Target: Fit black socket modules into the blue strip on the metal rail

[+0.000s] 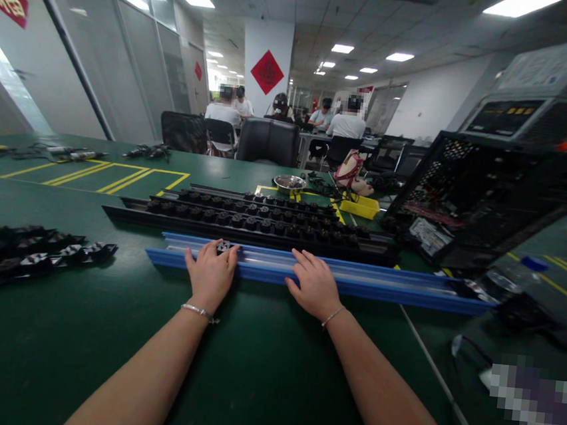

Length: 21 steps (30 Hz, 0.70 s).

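A long blue channel-shaped rail (382, 282) lies across the green table in front of me. At its left part, my left hand (213, 274) has thumb and forefinger closed about a small black-and-silver part (223, 247) in the channel. The fingers partly cover this piece, and its exact kind is unclear. Farther right, my right hand (317, 284) rests on the rail with fingers stretched out and apart, and nothing shows in it. Just behind the blue rail lie several black rails (256, 236) holding rows of small round black parts.
Strips of black parts (39, 252) lie at left. On the right stand an open computer case (465, 196) and a clear bottle (508, 277) near the rail's end. Farther back are a metal bowl (289, 183), a yellow tray (360, 206) and cables. Several people sit beyond.
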### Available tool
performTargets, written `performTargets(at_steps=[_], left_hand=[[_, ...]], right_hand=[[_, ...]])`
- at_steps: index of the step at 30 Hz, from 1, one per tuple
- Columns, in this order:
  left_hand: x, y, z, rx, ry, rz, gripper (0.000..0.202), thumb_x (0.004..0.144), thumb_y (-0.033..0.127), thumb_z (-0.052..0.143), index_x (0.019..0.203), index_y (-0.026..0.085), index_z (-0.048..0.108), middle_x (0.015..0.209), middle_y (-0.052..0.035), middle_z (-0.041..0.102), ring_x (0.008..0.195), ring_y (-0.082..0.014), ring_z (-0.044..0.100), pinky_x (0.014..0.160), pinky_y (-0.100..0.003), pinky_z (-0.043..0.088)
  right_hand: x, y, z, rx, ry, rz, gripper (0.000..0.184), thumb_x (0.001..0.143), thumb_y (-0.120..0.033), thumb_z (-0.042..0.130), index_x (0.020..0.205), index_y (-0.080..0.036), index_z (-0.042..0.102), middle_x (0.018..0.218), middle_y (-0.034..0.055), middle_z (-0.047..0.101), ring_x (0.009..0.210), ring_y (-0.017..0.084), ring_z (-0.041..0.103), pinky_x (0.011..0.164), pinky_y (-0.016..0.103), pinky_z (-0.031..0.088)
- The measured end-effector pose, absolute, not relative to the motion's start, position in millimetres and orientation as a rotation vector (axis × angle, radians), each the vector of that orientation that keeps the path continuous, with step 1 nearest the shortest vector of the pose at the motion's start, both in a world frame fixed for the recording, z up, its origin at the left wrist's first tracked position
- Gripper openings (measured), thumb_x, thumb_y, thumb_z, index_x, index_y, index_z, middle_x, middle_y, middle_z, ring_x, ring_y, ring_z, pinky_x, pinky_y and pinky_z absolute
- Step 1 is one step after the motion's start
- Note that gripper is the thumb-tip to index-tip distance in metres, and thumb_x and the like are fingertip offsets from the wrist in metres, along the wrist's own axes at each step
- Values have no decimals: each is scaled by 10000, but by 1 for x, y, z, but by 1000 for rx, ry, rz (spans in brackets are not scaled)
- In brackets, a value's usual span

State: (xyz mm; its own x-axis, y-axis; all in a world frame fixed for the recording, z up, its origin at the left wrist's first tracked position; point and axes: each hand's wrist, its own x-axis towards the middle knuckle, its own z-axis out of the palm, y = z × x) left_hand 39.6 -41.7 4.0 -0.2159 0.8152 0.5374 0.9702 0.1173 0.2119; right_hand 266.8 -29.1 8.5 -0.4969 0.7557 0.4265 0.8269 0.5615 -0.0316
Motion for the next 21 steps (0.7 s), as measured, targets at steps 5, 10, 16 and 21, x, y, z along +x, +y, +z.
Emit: performTargets(at_steps=[5,10,16,21], left_hand=[[32,-38,1,-1707,-2094,-815,336,876,365,388,956,306,709,1164,-87,617,1104,-269,513,1026,-588,168],[23,-34,-3,-1632,-2127,-879,321,863,358,404,909,311,719,1137,-72,629,1088,-258,523,1036,-583,143],[18,-33,-3,-1579,-2179,-912,316,862,354,407,896,312,719,1133,-61,630,1090,-244,518,1044,-563,141],[12,-30,-3,-1535,-2233,-937,303,853,360,422,877,305,719,1132,-56,632,1096,-246,510,1041,-562,145]], right_hand=[[266,-29,8,-1284,-2402,-261,180,819,-321,528,874,-177,621,1361,79,476,1239,271,413,987,423,355],[266,-29,8,-1272,-2395,-246,165,816,-316,530,868,-188,621,1357,84,479,1241,268,411,977,438,359],[266,-28,8,-1283,-2398,-252,174,818,-324,529,872,-187,620,1357,84,480,1241,271,412,977,436,358],[266,-28,8,-1285,-2398,-244,174,820,-324,528,878,-188,620,1360,83,476,1247,267,406,979,436,360]])
